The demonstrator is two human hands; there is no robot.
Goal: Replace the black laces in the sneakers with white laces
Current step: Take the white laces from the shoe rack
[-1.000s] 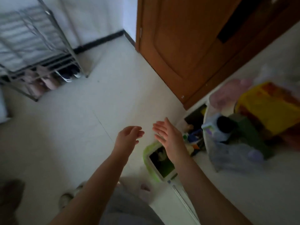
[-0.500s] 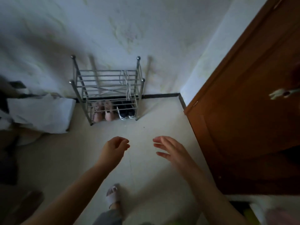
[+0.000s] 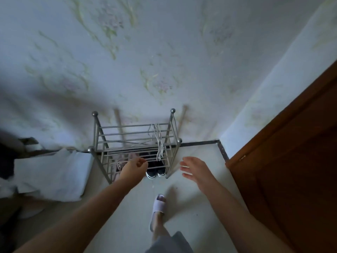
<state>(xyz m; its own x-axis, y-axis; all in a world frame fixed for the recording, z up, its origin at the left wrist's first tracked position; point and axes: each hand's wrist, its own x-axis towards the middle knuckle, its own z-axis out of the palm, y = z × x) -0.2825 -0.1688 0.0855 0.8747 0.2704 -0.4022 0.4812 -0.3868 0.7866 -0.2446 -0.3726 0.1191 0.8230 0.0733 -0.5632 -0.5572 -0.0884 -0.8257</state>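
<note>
Two dark sneakers [image 3: 156, 172] sit low in the metal rack [image 3: 135, 141].

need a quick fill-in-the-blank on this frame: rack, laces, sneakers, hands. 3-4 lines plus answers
1. The white laces hang over the bars of the metal ____.
2. The dark sneakers stand on the rack's ____ shelf.
3. Left of the dark sneakers stands a ____ pair of shoes.
4. The left hand and the right hand each hold ____.

Answers: rack; bottom; pink; nothing
</note>
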